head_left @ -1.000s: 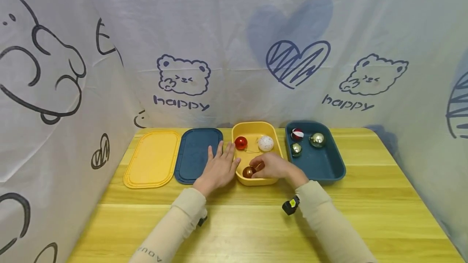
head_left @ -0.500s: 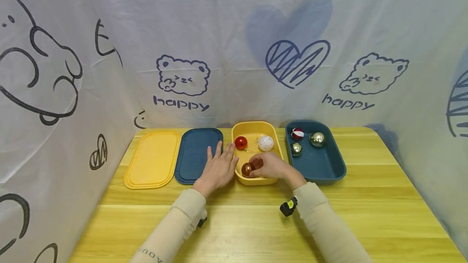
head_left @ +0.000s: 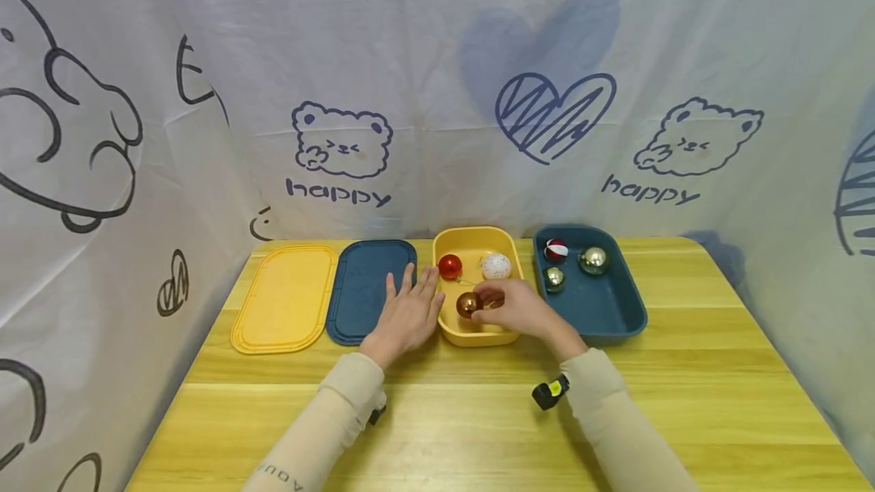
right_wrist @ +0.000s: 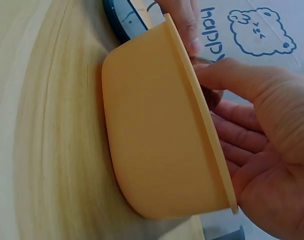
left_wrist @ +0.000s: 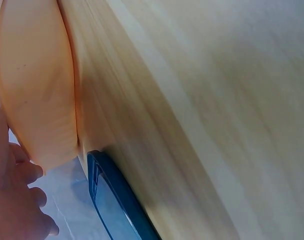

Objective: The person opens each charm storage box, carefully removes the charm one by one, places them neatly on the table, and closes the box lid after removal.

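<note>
We see the brown ball inside the yellow box, gripped between the thumb and fingers of the right hand. Being round, it shows us no long axis; it lies at the left end of the right hand, much the nearer one to it. The left hand has its fingers straight and spread, their tips at the box's left wall. Behind the ball we find a red ball and a white ball. Just right stands a blue box with three balls; left lie a blue lid and a yellow lid. The wood-grain desk carries everything, before a printed curtain.
</note>
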Action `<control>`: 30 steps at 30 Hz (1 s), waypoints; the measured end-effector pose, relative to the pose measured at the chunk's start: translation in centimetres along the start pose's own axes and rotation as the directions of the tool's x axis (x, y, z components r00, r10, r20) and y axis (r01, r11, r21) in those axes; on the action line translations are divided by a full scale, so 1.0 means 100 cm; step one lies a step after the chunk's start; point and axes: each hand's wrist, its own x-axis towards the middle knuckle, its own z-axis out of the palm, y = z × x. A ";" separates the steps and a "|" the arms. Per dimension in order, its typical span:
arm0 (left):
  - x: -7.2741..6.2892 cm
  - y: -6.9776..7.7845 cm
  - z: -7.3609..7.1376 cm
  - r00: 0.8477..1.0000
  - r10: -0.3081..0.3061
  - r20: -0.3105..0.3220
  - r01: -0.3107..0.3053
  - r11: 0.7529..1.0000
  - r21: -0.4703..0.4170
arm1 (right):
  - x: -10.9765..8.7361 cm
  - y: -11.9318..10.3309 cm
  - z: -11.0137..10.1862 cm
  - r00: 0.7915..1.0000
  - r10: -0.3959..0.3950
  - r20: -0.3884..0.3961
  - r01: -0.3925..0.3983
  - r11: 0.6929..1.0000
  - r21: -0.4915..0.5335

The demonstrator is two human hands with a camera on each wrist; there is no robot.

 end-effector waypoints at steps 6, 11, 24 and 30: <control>0.000 0.000 -0.002 1.000 -0.002 0.006 0.002 1.000 0.011 | -0.011 0.001 -0.003 0.999 0.019 -0.040 -0.015 0.996 0.093; 0.000 0.002 -0.003 1.000 -0.010 0.005 0.010 1.000 0.017 | -0.019 -0.001 -0.004 0.999 0.004 -0.047 0.002 0.992 0.124; 0.003 -0.001 -0.003 1.000 -0.009 0.002 0.009 1.000 0.029 | -0.041 -0.019 -0.006 0.995 -0.099 -0.019 0.100 0.991 0.094; 0.003 -0.002 -0.005 1.000 -0.007 0.005 0.007 1.000 0.013 | -0.053 -0.024 -0.003 0.989 -0.146 0.009 0.144 0.986 0.081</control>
